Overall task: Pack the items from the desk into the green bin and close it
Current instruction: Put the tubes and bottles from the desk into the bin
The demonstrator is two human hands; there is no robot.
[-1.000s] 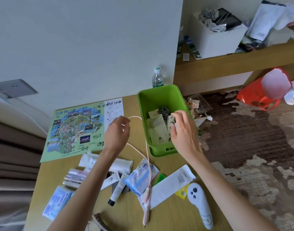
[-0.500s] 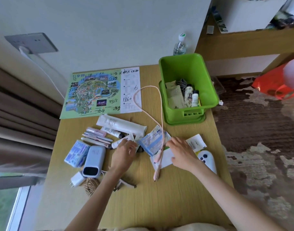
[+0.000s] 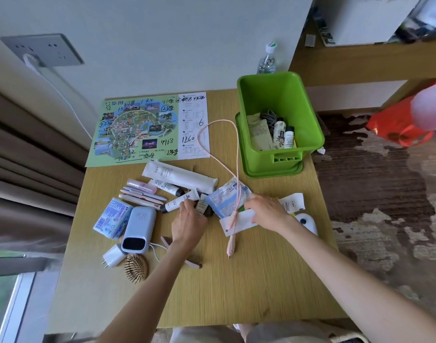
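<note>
Left hand (image 3: 187, 222): grip looks pinched on a small tube (image 3: 201, 206), mid-worktop. Right hand (image 3: 267, 211) lies on a white packet (image 3: 241, 225); can't tell its grip. Pink cable (image 3: 230, 245) crosses the packet. Green bin (image 3: 274, 95) is open, part-filled, at the far right corner.

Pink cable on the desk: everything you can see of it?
The pink cable is a thin, slack cord. It makes an open loop partly on the white margin of the map, just left of the green bin; the strands cross, run over the blue packet and a white paper slip, and end in a thicker pink plug on the desk. The right hand lies beside it; contact unclear.
</note>
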